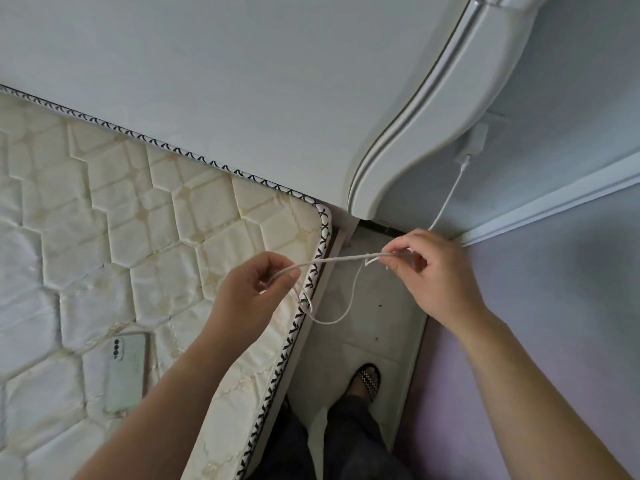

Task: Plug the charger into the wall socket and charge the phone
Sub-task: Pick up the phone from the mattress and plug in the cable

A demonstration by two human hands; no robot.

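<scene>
White charger block sits in wall socket. Thin white cable stretched between hands: left hand pinching it over quilted cream mattress, right hand pinching near loose end. White phone face-down on mattress, unplugged.

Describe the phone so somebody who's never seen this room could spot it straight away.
Start at the quilted cream mattress filling the left side. Near its lower edge, left of the left hand's forearm, lies the phone. It is a pale slab, back up, with a camera strip at its top corner.
</scene>
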